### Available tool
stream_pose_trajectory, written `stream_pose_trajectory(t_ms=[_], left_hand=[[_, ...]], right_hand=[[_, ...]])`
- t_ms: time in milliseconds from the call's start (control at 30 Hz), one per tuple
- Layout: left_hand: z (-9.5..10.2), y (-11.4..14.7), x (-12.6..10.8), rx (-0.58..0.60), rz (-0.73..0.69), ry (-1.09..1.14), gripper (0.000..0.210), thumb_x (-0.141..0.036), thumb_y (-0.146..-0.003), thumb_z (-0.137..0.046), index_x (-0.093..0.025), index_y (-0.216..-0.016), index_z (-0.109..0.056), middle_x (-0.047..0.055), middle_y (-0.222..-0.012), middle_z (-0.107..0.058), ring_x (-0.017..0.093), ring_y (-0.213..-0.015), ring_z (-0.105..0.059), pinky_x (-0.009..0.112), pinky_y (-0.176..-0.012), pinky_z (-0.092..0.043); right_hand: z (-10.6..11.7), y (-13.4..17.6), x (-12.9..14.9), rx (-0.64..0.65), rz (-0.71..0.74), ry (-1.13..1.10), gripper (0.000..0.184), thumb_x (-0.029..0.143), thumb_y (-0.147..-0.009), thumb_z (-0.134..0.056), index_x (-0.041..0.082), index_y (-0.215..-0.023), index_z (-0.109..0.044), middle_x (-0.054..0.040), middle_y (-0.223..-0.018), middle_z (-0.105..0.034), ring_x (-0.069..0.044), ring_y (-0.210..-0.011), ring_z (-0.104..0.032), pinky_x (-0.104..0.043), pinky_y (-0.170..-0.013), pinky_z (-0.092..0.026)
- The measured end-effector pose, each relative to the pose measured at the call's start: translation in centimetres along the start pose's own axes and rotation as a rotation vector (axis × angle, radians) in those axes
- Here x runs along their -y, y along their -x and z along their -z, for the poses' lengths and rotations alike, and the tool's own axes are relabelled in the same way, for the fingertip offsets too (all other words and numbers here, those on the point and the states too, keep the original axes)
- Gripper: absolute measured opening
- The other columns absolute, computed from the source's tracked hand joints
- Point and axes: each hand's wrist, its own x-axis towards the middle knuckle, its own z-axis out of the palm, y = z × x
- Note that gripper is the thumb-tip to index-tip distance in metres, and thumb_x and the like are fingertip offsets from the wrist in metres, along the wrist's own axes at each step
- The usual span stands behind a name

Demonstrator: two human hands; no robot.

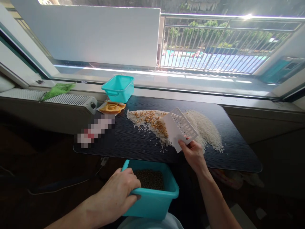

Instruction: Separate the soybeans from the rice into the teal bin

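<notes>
My left hand (pixel 124 187) grips the near left rim of a turquoise plastic bin (pixel 152 203), which sits just below the table's front edge. Small dark brown pellets or beans (pixel 150 178) cover the bin's bottom. Over the table, my right hand (pixel 193 154) is closed on the near edge of a flat white slotted plastic scoop (pixel 177 127), held tilted. Under and beside the scoop lies a spread of white rice (pixel 205 127). Yellow-orange kernels, perhaps corn or soybeans (pixel 149 117), are mixed into its left part.
A second turquoise bin (pixel 119 89) stands at the table's back left, near the window. In front of it is an opened orange packet (pixel 111 107), with a blurred item beside it. A green cloth (pixel 58 90) rests on the radiator (pixel 78 100). The black table (pixel 238 152) has rounded corners.
</notes>
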Motion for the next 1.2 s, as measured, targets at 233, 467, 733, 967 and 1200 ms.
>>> stream_pose_trajectory(t_ms=[233, 467, 733, 967, 1200], left_hand=[[0.0, -0.1, 0.1, -0.01, -0.009, -0.016, 0.015, -0.02, -0.08, -0.051, -0.018, -0.065, -0.052, 0.002, -0.082, -0.065, 0.021, -0.091, -0.056, 0.039, -0.085, -0.038], [0.1, 0.0, 0.1, -0.006, -0.015, -0.03, 0.016, -0.02, -0.081, -0.05, -0.018, -0.066, -0.054, 0.003, -0.082, -0.065, 0.021, -0.091, -0.057, 0.039, -0.085, -0.04], [0.3, 0.1, -0.2, -0.001, -0.015, -0.021, 0.017, -0.02, -0.081, -0.051, -0.018, -0.065, -0.055, 0.003, -0.081, -0.065, 0.022, -0.091, -0.057, 0.039, -0.084, -0.04], [0.4, 0.0, -0.2, -0.007, -0.008, -0.025, 0.016, -0.019, -0.081, -0.051, -0.018, -0.065, -0.055, 0.003, -0.082, -0.066, 0.022, -0.091, -0.058, 0.039, -0.084, -0.041], [0.3, 0.0, -0.1, -0.013, -0.017, -0.032, 0.016, -0.021, -0.083, -0.053, -0.019, -0.069, -0.059, 0.004, -0.086, -0.068, 0.022, -0.092, -0.057, 0.04, -0.088, -0.041]], right_hand=[[0.7, 0.2, 0.1, 0.061, 0.153, 0.271, 0.033, 0.043, -0.074, -0.064, 0.015, -0.085, -0.077, -0.0046, -0.071, -0.075, -0.02, -0.061, -0.066, -0.028, -0.055, -0.05], [1.3, 0.6, 0.4, 0.139, 0.343, 0.441, 0.032, 0.039, -0.084, -0.056, 0.017, -0.081, -0.078, -0.0039, -0.072, -0.076, -0.02, -0.062, -0.067, -0.028, -0.058, -0.049], [2.1, 0.3, 0.6, 0.129, 0.318, 0.495, 0.03, 0.039, -0.083, -0.056, 0.018, -0.085, -0.078, -0.0026, -0.068, -0.075, -0.021, -0.06, -0.067, -0.029, -0.056, -0.049], [2.3, 1.4, 0.7, 0.27, 0.371, 0.504, 0.03, 0.038, -0.086, -0.055, 0.019, -0.081, -0.077, -0.0022, -0.074, -0.075, -0.022, -0.067, -0.068, -0.029, -0.061, -0.052], [3.3, 1.6, 1.3, 0.325, 0.39, 0.529, 0.03, 0.038, -0.089, -0.053, 0.02, -0.085, -0.076, -0.0032, -0.079, -0.076, -0.025, -0.078, -0.07, -0.031, -0.07, -0.054]])
